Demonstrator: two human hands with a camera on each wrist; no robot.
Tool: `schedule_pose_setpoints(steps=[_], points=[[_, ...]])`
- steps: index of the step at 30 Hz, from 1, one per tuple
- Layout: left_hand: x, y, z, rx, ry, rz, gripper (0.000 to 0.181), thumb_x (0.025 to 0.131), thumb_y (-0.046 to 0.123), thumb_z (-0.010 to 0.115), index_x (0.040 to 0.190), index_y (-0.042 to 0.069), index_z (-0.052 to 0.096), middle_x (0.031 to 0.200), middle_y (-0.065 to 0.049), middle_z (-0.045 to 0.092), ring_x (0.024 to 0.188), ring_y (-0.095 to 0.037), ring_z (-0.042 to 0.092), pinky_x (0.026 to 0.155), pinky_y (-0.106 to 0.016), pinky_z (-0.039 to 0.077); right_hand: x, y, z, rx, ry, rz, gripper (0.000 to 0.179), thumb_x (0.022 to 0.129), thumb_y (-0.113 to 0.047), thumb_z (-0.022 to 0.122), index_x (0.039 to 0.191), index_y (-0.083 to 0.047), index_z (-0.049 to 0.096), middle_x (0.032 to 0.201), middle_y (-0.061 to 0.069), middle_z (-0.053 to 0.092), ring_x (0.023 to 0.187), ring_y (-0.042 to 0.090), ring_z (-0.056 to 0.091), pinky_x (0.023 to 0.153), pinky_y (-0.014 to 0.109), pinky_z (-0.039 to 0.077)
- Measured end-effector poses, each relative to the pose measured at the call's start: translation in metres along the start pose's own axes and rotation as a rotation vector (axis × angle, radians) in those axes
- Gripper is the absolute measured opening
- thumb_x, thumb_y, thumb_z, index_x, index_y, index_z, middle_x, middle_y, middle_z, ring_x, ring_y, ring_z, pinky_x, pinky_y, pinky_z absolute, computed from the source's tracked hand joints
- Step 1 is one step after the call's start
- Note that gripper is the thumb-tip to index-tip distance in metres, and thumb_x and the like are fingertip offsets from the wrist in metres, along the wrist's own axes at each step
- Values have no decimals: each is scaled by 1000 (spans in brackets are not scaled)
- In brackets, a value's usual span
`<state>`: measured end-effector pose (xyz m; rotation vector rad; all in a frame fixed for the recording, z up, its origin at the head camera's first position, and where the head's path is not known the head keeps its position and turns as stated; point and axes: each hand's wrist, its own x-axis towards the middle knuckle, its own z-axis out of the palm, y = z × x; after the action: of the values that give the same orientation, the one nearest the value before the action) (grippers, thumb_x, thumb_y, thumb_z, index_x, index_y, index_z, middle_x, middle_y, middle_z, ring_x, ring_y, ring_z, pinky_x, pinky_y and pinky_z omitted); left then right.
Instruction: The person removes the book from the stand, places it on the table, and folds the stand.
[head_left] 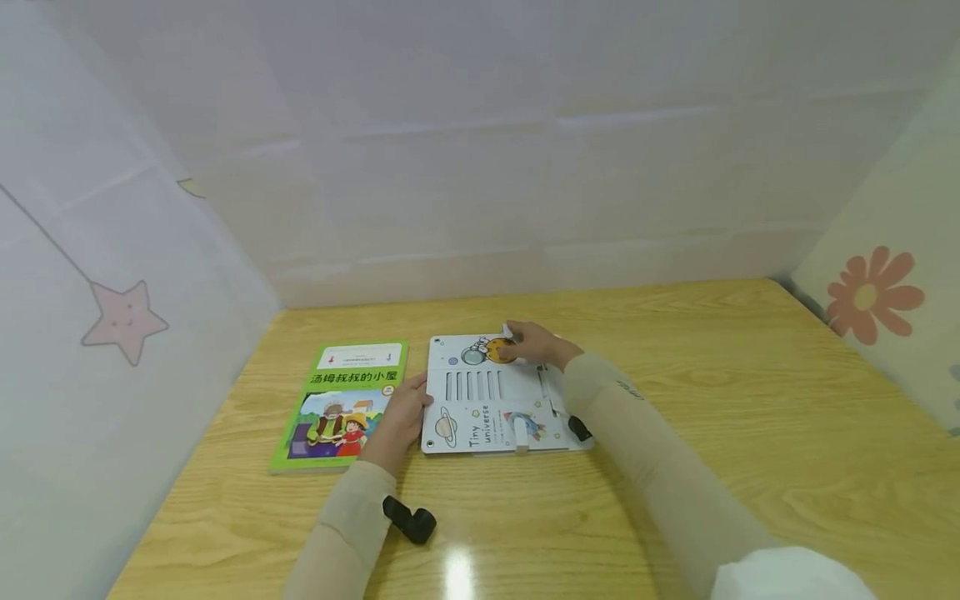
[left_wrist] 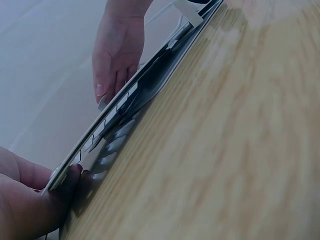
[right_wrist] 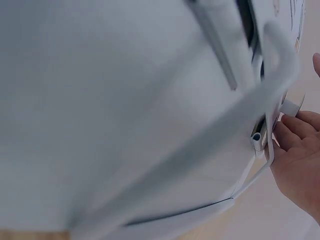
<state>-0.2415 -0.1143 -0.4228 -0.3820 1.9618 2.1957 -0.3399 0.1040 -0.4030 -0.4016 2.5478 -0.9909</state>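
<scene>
A white folding book stand (head_left: 517,387) with cartoon space prints, "Tiny universe" lettering and a row of slots lies low over the table, in the middle of the head view. My left hand (head_left: 407,410) grips its left edge; in the left wrist view the thumb is above and fingers reach underneath. At the top edge, my right hand (head_left: 534,343) holds the stand beside a small white tab (right_wrist: 290,108). A white clip (head_left: 521,435) sits on the front edge. Blurred white bars (right_wrist: 200,135) cross the right wrist view close up. The stand's right part is partly hidden by my forearm.
A green-bordered picture book (head_left: 337,408) lies flat to the left of the stand, close to my left forearm. The wooden table (head_left: 750,400) extends to the right. A pale wall covering (head_left: 480,167) rises behind the table and on both sides.
</scene>
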Motion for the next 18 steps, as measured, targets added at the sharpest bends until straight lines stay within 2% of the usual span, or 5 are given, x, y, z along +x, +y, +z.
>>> schedule_pose_setpoints(steps=[9,18], points=[[1,1,-2,18,-3,10,54,78,-14,35,131,-6,27,134,-18,30,124,-27,23,99,-35,20,-3,-2,0,0,3,-17,72,82,-33,57,137,-7,20,137,14,26,125,28,20,99,42,20],[1,2,-4,11,14,-12,53,79,-13,34,132,-5,26,134,-18,28,124,-27,23,100,-34,20,-7,-6,1,-18,13,-46,71,82,-32,57,137,-5,21,136,13,27,124,27,22,99,40,20]])
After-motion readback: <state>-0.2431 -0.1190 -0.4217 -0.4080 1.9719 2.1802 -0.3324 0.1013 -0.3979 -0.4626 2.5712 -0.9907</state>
